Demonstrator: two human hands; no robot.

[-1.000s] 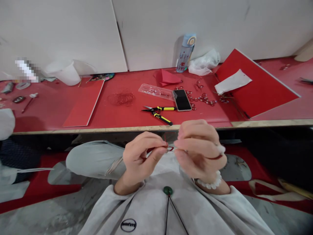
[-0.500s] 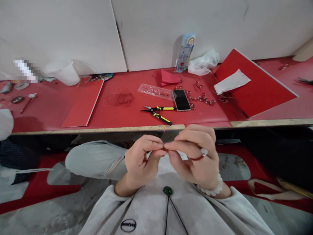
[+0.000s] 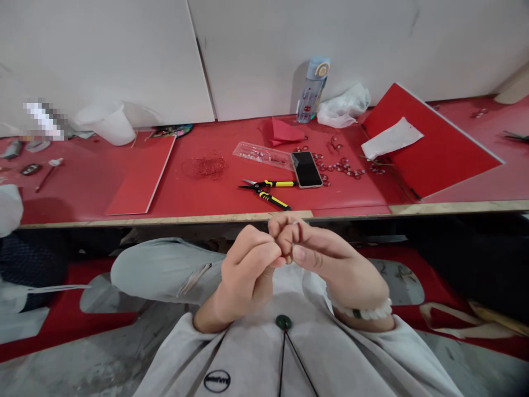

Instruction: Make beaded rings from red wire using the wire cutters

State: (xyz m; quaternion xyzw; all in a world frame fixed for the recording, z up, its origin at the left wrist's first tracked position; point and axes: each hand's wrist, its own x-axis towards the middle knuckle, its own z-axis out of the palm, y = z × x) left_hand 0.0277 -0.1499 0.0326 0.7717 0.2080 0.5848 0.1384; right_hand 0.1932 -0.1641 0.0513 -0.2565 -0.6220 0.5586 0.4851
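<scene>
My left hand point(image 3: 251, 264) is in front of the table edge, thumb and forefinger pinched together. Its fingertips meet those of my right hand point(image 3: 326, 256), which is turned inward with its fingers curled and closed. Between them is a thin red cord, now hidden by the fingers; a strand of it showed half a second ago. A red ring band point(image 3: 300, 231) circles a finger of my right hand, and a white bead bracelet point(image 3: 374, 312) is on that wrist. On the table beyond lie yellow-and-black snips point(image 3: 264, 190), blades apart, and a tangle of thin red cord point(image 3: 205, 165).
A phone point(image 3: 306, 169) lies beside a clear plastic tray point(image 3: 260, 154) and several small beaded red rings point(image 3: 345, 167). Behind them are a water bottle point(image 3: 312, 91) and a plastic bag point(image 3: 345, 107). Red boards point(image 3: 142, 176) lie on the red table, whose wooden edge point(image 3: 198, 219) faces me.
My right hand has rolled inward, its fingers curling over toward the left hand's fingertips. The strand of red cord above the left fingers has gone from sight. The table things stay put.
</scene>
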